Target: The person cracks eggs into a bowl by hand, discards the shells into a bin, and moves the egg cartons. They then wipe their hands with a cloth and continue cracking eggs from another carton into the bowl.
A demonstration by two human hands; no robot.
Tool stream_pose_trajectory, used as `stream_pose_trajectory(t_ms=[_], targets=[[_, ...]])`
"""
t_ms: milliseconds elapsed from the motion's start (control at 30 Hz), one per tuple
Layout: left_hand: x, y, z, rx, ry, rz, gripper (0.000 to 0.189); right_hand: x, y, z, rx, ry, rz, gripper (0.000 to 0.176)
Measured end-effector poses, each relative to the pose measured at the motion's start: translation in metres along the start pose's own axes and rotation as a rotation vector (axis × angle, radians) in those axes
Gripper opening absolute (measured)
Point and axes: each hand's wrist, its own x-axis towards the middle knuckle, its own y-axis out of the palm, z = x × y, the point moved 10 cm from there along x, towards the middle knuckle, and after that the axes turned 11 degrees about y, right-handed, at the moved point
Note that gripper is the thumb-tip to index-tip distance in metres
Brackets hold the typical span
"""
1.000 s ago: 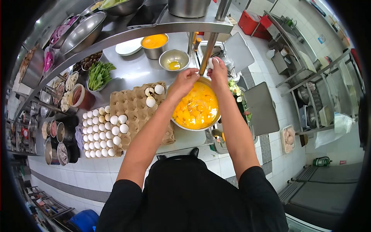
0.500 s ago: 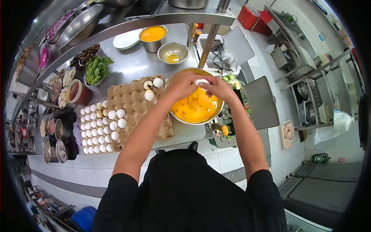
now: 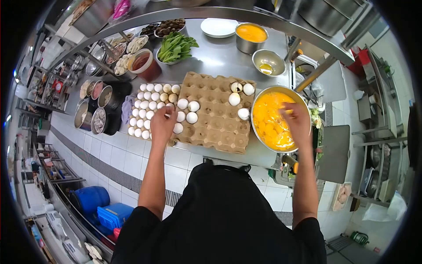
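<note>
My left hand (image 3: 162, 125) is over the tray of white eggs (image 3: 151, 105), its fingers curled together among the eggs; what they hold, if anything, is hidden. My right hand (image 3: 298, 123) hangs over the right side of a metal bowl (image 3: 259, 137) full of egg yolks (image 3: 272, 119). Motion blurs its fingers. Between the hands lies a brown cardboard egg tray (image 3: 211, 116). Several whole eggs (image 3: 191, 117) sit at its left side, and eggshells (image 3: 234, 99) sit at its right, one shell (image 3: 244, 114) close to the bowl.
Behind the bowl stand a small metal bowl (image 3: 268, 63) with a little egg, a pot of orange liquid (image 3: 251, 35) and a white plate (image 3: 219, 27). Leafy greens (image 3: 178, 47) and a tub of red sauce (image 3: 145, 66) are at the back left. A metal shelf edge (image 3: 198, 15) crosses overhead.
My hands were together over the bowl with an egg between them. They have parted: the left moved to the eggs on the left, the right stays above the bowl. The view has shifted left.
</note>
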Motion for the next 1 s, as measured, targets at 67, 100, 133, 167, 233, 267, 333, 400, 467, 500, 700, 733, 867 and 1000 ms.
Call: stream_pose_trajectory(t_ms=[67, 100, 133, 167, 233, 267, 333, 400, 467, 500, 700, 733, 867, 1000], targets=[[-0.013, 0.011, 0.016, 0.037, 0.049, -0.017, 0.031, -0.017, 0.094, 0.053, -0.119, -0.125, 0.210, 0.032], [-0.017, 0.017, 0.015, 0.074, 0.106, -0.023, 0.030, -0.026, 0.143, 0.058, -0.144, -0.136, 0.335, 0.036], [-0.019, 0.017, 0.004, 0.103, 0.104, -0.024, 0.034, -0.039, 0.178, 0.082, -0.214, -0.304, 0.325, 0.039], [-0.019, 0.020, 0.004, 0.100, 0.101, -0.027, 0.034, -0.047, 0.211, 0.096, -0.293, -0.402, 0.290, 0.039], [-0.017, 0.021, 0.001, 0.209, 0.163, -0.093, 0.035, -0.057, 0.253, 0.118, -0.379, -0.498, 0.255, 0.039], [-0.016, 0.023, 0.004, 0.222, 0.175, -0.096, 0.035, -0.058, 0.271, 0.121, -0.434, -0.465, 0.295, 0.037], [-0.015, 0.024, 0.010, 0.179, 0.158, -0.100, 0.033, -0.058, 0.289, 0.117, -0.491, -0.430, 0.334, 0.036], [-0.013, 0.024, 0.018, 0.138, 0.142, -0.105, 0.031, -0.057, 0.291, 0.119, -0.436, -0.455, 0.283, 0.035], [-0.014, 0.025, 0.053, -0.375, -0.092, -0.167, 0.026, -0.056, 0.287, 0.113, -0.352, -0.418, 0.309, 0.036], [-0.012, 0.026, 0.057, -0.716, -0.124, -0.183, 0.027, -0.054, 0.281, 0.110, -0.264, -0.385, 0.333, 0.036], [0.020, 0.026, 0.030, -1.336, -0.056, -0.124, 0.034, -0.034, 0.143, 0.058, 0.256, -0.215, 0.049, 0.043], [0.023, 0.032, 0.018, -1.361, -0.079, -0.078, 0.031, -0.023, 0.112, 0.036, 0.369, -0.184, -0.051, 0.048], [0.038, 0.098, -0.047, -1.334, -0.076, 0.214, 0.022, 0.023, -0.024, -0.056, 0.888, 0.126, -0.582, 0.025], [0.039, 0.164, -0.175, -1.187, 0.113, 0.475, 0.024, 0.061, -0.070, -0.098, 1.042, 0.245, -0.877, 0.024]])
